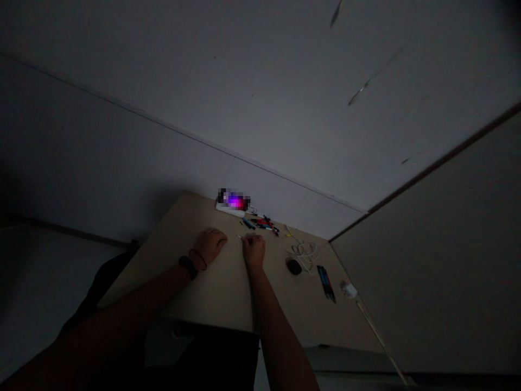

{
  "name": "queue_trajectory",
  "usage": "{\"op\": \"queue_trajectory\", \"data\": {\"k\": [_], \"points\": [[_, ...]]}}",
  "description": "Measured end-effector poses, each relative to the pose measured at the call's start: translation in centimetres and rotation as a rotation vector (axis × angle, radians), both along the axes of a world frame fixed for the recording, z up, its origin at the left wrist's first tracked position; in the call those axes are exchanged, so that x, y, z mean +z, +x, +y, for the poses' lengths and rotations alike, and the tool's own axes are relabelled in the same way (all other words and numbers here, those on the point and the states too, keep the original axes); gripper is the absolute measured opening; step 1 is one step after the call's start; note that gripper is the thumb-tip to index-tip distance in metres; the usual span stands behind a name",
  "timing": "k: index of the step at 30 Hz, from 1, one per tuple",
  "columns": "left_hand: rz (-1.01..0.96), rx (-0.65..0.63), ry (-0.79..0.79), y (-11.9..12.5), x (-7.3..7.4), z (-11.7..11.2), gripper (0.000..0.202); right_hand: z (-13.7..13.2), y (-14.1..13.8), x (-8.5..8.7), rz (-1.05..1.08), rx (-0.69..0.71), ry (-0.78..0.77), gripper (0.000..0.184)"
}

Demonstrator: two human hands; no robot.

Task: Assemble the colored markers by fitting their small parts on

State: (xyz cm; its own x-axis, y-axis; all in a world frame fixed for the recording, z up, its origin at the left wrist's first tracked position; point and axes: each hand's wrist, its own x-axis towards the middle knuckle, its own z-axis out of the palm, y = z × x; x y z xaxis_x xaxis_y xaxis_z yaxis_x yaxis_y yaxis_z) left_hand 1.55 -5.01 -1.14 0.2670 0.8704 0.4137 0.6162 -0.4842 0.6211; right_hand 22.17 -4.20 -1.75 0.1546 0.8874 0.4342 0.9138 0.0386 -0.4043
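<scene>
Head view, left hand [210, 244] loosely curled on desk [163, 282], right hand [254, 251] pinching pale stick [239, 237], pen labels [260, 224] illegible

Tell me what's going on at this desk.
A person is at a pale desk, their right hand seeming to pinch a small thin white object, their left hand resting nearby on the desktop. Pens lie ahead, near a white power strip; a black mouse and a tangled white cable lie to the right.
</scene>
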Motion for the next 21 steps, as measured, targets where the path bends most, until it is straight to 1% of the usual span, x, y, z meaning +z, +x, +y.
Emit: {"op": "queue_trajectory", "data": {"k": [2, 6, 10, 13, 16, 18, 21], "points": [[-0.092, -0.021, -0.039, -0.1, -0.1, 0.3, 0.019, 0.0, 0.0, 0.0, 0.002, 0.000, 0.001, 0.018], [-0.346, -0.062, -0.136, -0.2, -0.4, 0.7, 0.020, 0.0, 0.0, -0.1, -0.007, 0.014, -0.012, 0.017], [-0.504, -0.045, -0.169, -0.2, -0.7, 1.1, 0.020, 0.1, -0.2, -0.2, -0.019, 0.022, -0.022, 0.015], [-0.537, -0.049, -0.174, -0.2, -0.8, 1.2, 0.024, 0.0, -0.3, -0.1, -0.004, 0.092, -0.020, 0.014], [-0.518, -0.039, -0.164, -0.1, -0.8, 1.2, 0.024, -0.1, -0.3, 0.0, 0.030, 0.181, -0.019, 0.014], [-0.500, -0.025, -0.139, -0.1, -0.8, 1.2, 0.025, -0.1, -0.3, 0.0, 0.036, 0.178, -0.027, 0.013], [-0.488, -0.030, -0.110, -0.1, -0.9, 1.2, 0.025, -0.1, -0.2, 0.0, 0.039, 0.113, -0.027, 0.014]]}}
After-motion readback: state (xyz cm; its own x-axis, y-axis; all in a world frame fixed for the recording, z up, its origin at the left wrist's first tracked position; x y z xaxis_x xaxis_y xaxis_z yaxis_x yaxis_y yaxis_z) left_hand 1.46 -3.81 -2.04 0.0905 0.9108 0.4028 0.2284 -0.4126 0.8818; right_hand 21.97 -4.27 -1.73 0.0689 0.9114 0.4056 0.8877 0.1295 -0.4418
